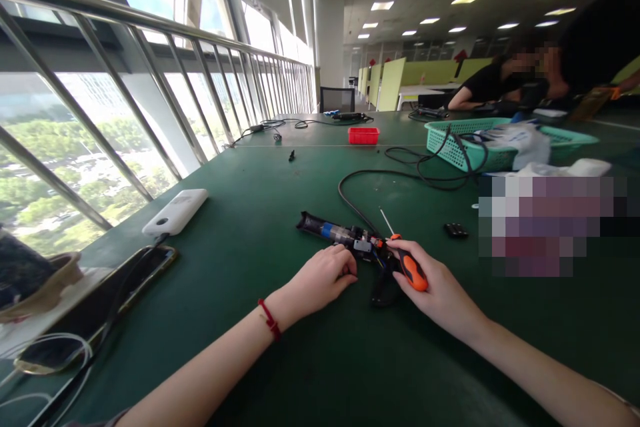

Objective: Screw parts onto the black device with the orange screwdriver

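An opened corded electric tool (345, 235) lies on the green table, with a black nozzle end, a blue band, a clear section and bare wires near its handle. My left hand (327, 273) is closed, its curled fingers against the near side of the tool's body; the fingertips are partly hidden. In my right hand (433, 280) is an orange-and-black screwdriver (414, 270), its thin shaft pointing up and away from me, clear of the tool. The right index finger and thumb reach close to the wires, and the black handle (383, 290) sits just below them.
A small black part (455, 231) lies to the right. Farther back are a red box (363, 136), a teal basket (450, 147) with bags and looping black cable. A white power bank (176, 211) and a phone (100, 307) lie left. Another person leans over the table's far right.
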Tool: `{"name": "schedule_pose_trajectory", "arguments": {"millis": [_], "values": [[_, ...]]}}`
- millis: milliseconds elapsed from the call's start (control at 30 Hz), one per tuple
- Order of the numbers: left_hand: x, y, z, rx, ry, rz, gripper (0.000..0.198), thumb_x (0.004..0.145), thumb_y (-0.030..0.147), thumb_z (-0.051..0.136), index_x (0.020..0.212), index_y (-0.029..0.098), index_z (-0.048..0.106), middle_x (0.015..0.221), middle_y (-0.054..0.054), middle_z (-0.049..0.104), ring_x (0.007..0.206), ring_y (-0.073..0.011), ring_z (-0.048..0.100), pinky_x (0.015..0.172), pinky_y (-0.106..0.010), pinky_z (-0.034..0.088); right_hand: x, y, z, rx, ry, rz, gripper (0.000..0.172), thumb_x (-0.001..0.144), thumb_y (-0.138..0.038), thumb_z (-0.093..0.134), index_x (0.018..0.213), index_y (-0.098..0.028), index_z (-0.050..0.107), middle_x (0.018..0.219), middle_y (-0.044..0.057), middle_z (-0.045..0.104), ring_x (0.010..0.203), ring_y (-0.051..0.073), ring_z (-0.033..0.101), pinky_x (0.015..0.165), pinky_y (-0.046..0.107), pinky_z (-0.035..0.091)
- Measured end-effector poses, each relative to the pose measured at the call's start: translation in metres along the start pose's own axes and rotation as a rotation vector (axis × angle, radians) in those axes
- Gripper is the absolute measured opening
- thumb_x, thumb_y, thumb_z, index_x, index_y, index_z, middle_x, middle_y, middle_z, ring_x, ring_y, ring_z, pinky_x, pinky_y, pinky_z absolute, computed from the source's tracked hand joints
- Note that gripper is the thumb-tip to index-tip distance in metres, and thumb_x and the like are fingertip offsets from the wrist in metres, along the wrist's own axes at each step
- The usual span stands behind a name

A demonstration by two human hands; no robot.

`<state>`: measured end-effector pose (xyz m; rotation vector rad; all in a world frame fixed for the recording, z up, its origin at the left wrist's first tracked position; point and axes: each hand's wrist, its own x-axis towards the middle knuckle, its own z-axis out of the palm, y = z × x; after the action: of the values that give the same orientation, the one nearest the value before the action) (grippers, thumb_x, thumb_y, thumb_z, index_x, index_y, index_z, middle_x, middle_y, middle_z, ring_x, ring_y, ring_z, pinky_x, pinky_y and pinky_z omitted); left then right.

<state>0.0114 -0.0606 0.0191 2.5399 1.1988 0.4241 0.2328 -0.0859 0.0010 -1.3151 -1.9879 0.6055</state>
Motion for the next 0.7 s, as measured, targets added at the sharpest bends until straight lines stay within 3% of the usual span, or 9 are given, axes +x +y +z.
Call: {"name": "schedule_pose_trajectory", "arguments": {"millis": [267, 467, 700], "values": [[-0.003, 0.001, -0.006, -0.051, 0.071, 0.007, 0.004, 0.084, 0.014, 0.051, 0.084, 0.018, 0.052, 0.083, 0.000, 0.059, 0.073, -0.0123, 0.056, 0.065, -0.023, 0.046, 0.000, 0.000, 0.000, 0.105, -0.036, -0.015, 0.039, 0.082, -0.029, 0.049, 0.121, -0.025, 0.044, 0.110, 0.006, 0.061, 0.106, 0.020, 0.059, 0.095, 0.037, 0.045], [0.003, 0.000, -0.005, 0.116, 0.390, 0.011, 0.010, 0.090, 0.018, 0.043, 0.090, 0.017, 0.053, 0.090, -0.004, 0.060, 0.083, -0.0155, 0.058, 0.071, -0.026, 0.048, 0.000, -0.001, 0.000, 0.122, -0.032, -0.009, 0.039, 0.081, -0.029, 0.050, 0.120, -0.025, 0.045, 0.113, 0.006, 0.061, 0.108, 0.022, 0.059, 0.094, 0.038, 0.047], [0.008, -0.001, 0.003, 0.129, 0.430, 0.084, 0.019, 0.091, 0.016, 0.040, 0.096, 0.018, 0.058, 0.097, -0.004, 0.061, 0.087, -0.0137, 0.060, 0.074, -0.024, 0.052, 0.000, 0.000, 0.001, 0.128, -0.031, -0.003, 0.039, 0.082, -0.029, 0.049, 0.120, -0.025, 0.044, 0.112, 0.007, 0.061, 0.107, 0.021, 0.059, 0.096, 0.040, 0.045]]}}
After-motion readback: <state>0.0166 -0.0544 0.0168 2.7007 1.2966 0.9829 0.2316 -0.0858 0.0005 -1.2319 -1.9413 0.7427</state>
